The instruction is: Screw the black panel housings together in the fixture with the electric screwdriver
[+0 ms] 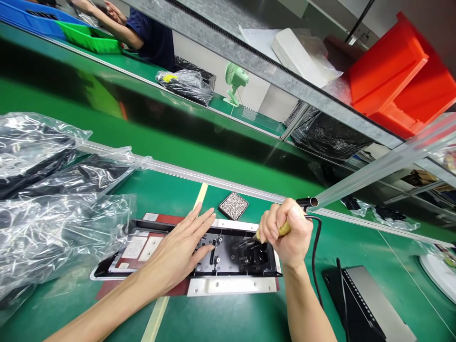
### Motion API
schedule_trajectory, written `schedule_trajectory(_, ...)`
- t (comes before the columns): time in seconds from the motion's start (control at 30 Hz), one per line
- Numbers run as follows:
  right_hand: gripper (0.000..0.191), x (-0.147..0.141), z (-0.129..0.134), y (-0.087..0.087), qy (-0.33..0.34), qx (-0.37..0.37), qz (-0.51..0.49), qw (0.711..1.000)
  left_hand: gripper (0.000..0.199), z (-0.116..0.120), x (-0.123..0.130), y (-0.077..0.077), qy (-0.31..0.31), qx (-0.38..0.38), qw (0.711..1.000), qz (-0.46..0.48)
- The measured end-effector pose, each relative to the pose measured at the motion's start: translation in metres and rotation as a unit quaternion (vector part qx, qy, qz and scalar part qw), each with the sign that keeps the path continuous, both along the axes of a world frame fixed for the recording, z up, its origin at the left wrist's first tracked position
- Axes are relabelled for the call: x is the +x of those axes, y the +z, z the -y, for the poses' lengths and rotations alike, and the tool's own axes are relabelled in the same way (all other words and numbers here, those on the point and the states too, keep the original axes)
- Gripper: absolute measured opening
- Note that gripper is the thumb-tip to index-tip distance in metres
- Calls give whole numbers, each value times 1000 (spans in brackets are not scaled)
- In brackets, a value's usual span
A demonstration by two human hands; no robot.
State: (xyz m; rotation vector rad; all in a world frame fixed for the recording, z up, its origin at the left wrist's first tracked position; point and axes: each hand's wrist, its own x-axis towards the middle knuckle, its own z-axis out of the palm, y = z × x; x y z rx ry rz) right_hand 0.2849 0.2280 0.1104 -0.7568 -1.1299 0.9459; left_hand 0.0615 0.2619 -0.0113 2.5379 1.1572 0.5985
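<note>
Head view: we have a long black casing (pixel 228 256) in front of us on the green bench (pixel 210 327), laid over a reddish board (pixel 178 289), with two pale strips (pixel 231 286) along the sides of its right half. Our left hand (pixel 185 237) rests across the casing's middle, palm down, fingers outstretched and grasping nothing. Our right hand (pixel 290 230) is clenched round a yellow-handled tool (pixel 284 230), whose thin end points down into the casing's right part; whether the tip touches anything there (dark plastic and glare hide it) we cannot tell.

As to progress, we judge the work to be under way rather than finished: the casing lies with its inside uppermost, small fittings sit along it, and the tool is at its right end. How many spots are done and how many remain does not show.

Counting up, we find one casing, one tool and our two hands. Beyond the casing lies one small tray of silvery bits (pixel 233 205); to the right are one metal tube (pixel 313 202), a black cable (pixel 316 247) and one silver-and-black device (pixel 370 304). The clear plastic bags (pixel 71 228) at left overlap too much to count. Higher up we see one red bin (pixel 388 71), one green fan (pixel 235 78), one green bin (pixel 92 42), one blue bin (pixel 21 21) and one co-worker (pixel 156 42).
</note>
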Motion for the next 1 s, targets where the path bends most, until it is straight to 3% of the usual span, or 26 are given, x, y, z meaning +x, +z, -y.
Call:
schedule_trajectory(0.1, 32, 11, 1, 4, 92, -22, 25, 995, 63, 0, 0, 1, 0, 0, 1000, 3)
schedule_trajectory(0.17, 31, 15, 1, 6, 111, -29, 36, 993, 64, 0, 1, 1, 1, 1, 1000, 10)
schedule_trajectory(0.33, 34, 15, 1, 12, 37, 9, 10, 999, 64, 1, 0, 1, 1, 9, 1000, 18)
schedule_trajectory(0.57, 38, -3, 12, 29, -122, 52, -27, 991, 63, 1, 1, 1, 0, 7, 1000, 22)
schedule_trajectory(0.73, 40, -33, 20, 35, -83, 30, -34, 995, 62, 1, 1, 0, 0, 12, 1000, 7)
schedule_trajectory(1.0, 41, -59, 20, 25, -53, 9, -50, 997, 62, 1, 2, -1, -5, 21, 999, 27)
